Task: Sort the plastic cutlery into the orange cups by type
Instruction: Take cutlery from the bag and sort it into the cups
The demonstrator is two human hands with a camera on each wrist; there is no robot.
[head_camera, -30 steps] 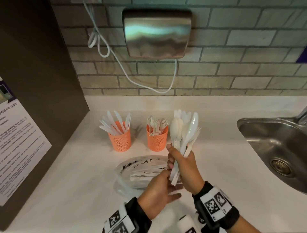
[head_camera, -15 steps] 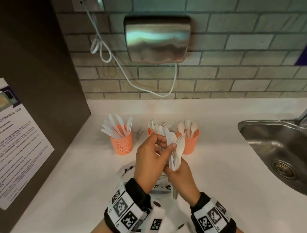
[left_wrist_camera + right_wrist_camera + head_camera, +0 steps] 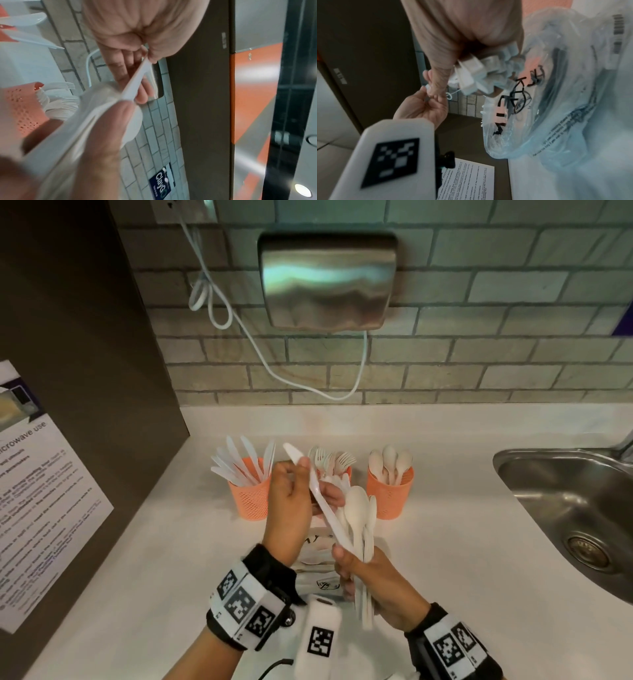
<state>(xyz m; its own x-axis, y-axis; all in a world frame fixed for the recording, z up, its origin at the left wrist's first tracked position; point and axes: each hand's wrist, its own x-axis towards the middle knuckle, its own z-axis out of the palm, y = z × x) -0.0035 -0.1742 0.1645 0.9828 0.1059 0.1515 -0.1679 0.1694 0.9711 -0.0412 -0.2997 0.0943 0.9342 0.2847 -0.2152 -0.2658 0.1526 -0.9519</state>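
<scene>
Three orange mesh cups stand in a row at the back of the white counter: a knife cup on the left, a fork cup half hidden behind my hands, and a spoon cup on the right. My right hand grips the handles of a mixed bundle of white cutlery, spoons uppermost. My left hand pinches one white knife, whose blade points up and left while its handle still reaches the bundle. The left wrist view shows that knife between thumb and fingers.
A clear plastic bag with more cutlery lies on the counter under my hands. A steel sink is sunk in at the right. A hand dryer and its cord hang on the brick wall. A dark panel with a paper notice stands left.
My left hand rose from beside the bag to the bundle, took hold of a knife and drew it up and left. My right hand lowered the bundle, uncovering the spoon cup.
</scene>
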